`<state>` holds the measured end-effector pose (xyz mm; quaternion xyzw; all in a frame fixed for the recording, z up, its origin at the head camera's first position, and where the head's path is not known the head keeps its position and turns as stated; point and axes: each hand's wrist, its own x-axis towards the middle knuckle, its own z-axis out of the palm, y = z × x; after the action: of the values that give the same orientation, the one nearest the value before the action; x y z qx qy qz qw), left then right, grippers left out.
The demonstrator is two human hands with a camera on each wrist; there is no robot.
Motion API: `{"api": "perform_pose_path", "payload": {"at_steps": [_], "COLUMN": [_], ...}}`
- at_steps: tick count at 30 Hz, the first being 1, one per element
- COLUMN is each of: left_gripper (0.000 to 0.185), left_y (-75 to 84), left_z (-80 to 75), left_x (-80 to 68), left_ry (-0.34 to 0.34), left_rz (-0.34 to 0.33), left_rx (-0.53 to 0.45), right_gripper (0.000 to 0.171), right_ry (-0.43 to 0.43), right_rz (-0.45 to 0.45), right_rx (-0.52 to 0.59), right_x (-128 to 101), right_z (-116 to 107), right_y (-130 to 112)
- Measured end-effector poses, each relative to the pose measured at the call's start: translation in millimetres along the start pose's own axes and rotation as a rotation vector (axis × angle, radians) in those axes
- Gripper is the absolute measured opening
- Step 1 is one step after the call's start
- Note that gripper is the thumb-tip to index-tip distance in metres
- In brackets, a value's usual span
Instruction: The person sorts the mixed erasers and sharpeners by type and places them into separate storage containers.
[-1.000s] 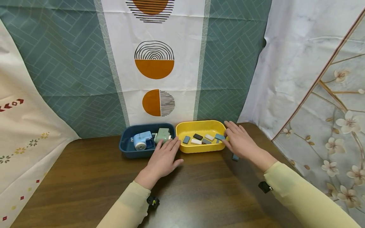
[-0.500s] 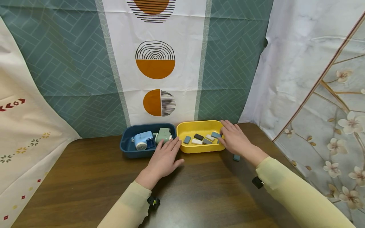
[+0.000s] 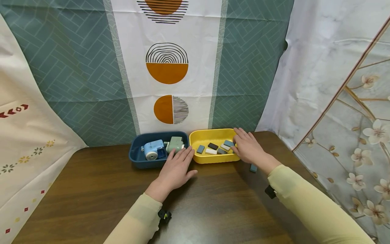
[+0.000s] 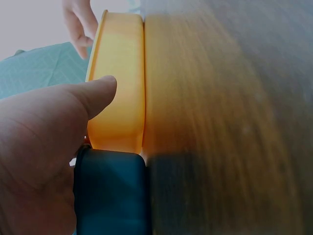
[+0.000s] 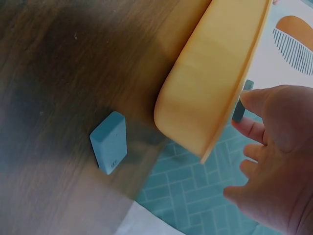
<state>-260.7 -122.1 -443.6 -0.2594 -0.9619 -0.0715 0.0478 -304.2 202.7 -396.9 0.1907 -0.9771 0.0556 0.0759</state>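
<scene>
My right hand (image 3: pixel 250 148) reaches over the right end of the yellow tray (image 3: pixel 213 158). In the right wrist view its thumb and index finger pinch a blue-grey eraser (image 5: pixel 239 112) above the tray's rim, the other fingers loosely bent. Several blue-grey, white and black erasers (image 3: pixel 213 146) lie inside. My left hand (image 3: pixel 175 171) lies with fingers extended over the front right corner of the dark blue tray (image 3: pixel 138 165), fingertips at the yellow tray's left end. A blue pencil sharpener (image 3: pixel 153 149) and a green one (image 3: pixel 175 145), partly behind my fingers, sit in the blue tray.
Another blue-grey eraser (image 5: pixel 110 142) lies on the wooden table (image 3: pixel 207 200), just right of the yellow tray and beneath my right wrist. Both trays stand side by side at the table's back edge, against a patterned cloth (image 3: pixel 167 118). A floral cloth (image 3: pixel 344 152) borders the right side.
My right hand has shifted left over the yellow tray, carrying the pinched eraser farther inside. The left hand stays where it was.
</scene>
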Motion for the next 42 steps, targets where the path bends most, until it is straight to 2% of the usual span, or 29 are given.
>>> {"api": "perform_pose_path", "payload": {"at_steps": [27, 42], "left_gripper": [0.084, 0.084], "left_y": [-1.0, -0.5], "left_z": [0.4, 0.4], "left_x": [-0.4, 0.1], "left_ry": [0.003, 0.002], "left_rz": [0.007, 0.006], "left_rx": [-0.001, -0.007], "right_gripper": [0.021, 0.022], "right_ry": [-0.060, -0.114], "right_rz": [0.061, 0.101], "right_rx": [0.031, 0.070], "right_x": [18.6, 22.9], "right_z": [18.8, 18.2], "right_y": [0.3, -2.7]}}
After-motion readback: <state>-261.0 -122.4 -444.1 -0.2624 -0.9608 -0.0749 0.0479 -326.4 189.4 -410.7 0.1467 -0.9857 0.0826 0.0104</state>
